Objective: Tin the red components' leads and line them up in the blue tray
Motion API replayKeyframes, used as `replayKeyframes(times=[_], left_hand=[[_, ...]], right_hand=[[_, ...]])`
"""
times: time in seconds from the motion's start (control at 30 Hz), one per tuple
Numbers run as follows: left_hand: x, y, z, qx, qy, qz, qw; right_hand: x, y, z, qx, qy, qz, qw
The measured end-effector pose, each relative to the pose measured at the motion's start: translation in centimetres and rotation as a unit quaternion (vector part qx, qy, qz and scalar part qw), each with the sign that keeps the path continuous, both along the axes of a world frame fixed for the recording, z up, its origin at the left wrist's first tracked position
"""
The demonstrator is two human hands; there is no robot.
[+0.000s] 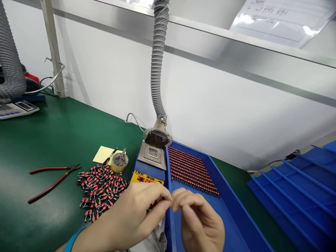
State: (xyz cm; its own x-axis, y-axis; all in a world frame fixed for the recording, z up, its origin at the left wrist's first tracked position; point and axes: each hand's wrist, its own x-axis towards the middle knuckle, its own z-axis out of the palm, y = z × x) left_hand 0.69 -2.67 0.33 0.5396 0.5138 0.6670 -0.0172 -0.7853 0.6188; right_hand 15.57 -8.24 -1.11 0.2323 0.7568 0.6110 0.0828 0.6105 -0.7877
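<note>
My left hand (139, 213) and my right hand (201, 218) meet fingertip to fingertip above the near edge of a blue tray. Both are closed in a pinch, and whatever they hold is hidden by the fingers. A bit of red and black shows behind the left fingers; I cannot tell whether it is held. Left of my left hand lies a heap of small red-and-black wire-wound coils (101, 190) with metal legs. Just beyond the hands stands a solder pot (149, 176) with a yellow display panel. Similar parts fill neat rows (193, 169) in the blue tray (236, 217).
Red-handled cutting pliers (56, 180) lie at the left. A small tin of grey bits (119, 162) stands beside a yellow notepad (101, 154). An extraction hose (159, 63) hangs over the pot. Blue trays (301, 192) are at the right, a calculator (18, 109) far left.
</note>
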Motion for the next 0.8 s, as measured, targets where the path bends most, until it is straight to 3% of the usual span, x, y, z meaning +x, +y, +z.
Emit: replayKeyframes(times=[0.1,0.2,0.23,0.3,0.37,0.4,0.47,0.57,0.67,0.73,0.8], left_hand=[[-0.1,0.0,0.2,-0.026,0.015,-0.005,1.0],[0.4,0.1,-0.1,0.084,0.018,0.038,0.996],[0.6,0.1,-0.2,0.131,0.024,0.054,0.99],[0.9,0.2,-0.4,0.193,0.037,0.072,0.978],[0.9,0.2,-0.5,0.188,0.032,0.069,0.979],[0.8,0.2,-0.4,0.16,0.022,0.062,0.985],[0.5,0.2,-0.2,0.084,0.003,0.039,0.996],[0.0,0.1,0.2,-0.014,0.005,0.009,1.0],[0.1,0.1,0.1,-0.018,0.018,0.01,1.0],[0.4,0.1,-0.2,0.039,0.019,0.027,0.999],[0.6,0.1,-0.5,0.098,0.018,0.043,0.994]], right_hand=[[0.0,-0.2,-0.2,0.087,-0.148,-0.112,0.979],[-0.3,-0.2,-0.5,0.085,-0.209,-0.181,0.957],[-0.4,-0.2,-0.5,0.047,-0.19,-0.167,0.966],[-0.6,0.0,-0.4,-0.059,-0.092,-0.075,0.991],[-0.5,0.2,-0.2,-0.112,0.026,0.03,0.993],[-0.4,0.3,-0.1,-0.102,0.06,0.053,0.992],[-0.2,0.4,0.0,-0.044,0.049,0.03,0.997],[0.1,0.3,-0.3,0.042,-0.073,-0.081,0.993],[-0.1,0.1,-0.7,0.106,-0.178,-0.165,0.964],[-0.3,0.1,-0.7,0.077,-0.194,-0.177,0.962],[-0.6,0.1,-0.5,-0.016,-0.122,-0.107,0.987]])
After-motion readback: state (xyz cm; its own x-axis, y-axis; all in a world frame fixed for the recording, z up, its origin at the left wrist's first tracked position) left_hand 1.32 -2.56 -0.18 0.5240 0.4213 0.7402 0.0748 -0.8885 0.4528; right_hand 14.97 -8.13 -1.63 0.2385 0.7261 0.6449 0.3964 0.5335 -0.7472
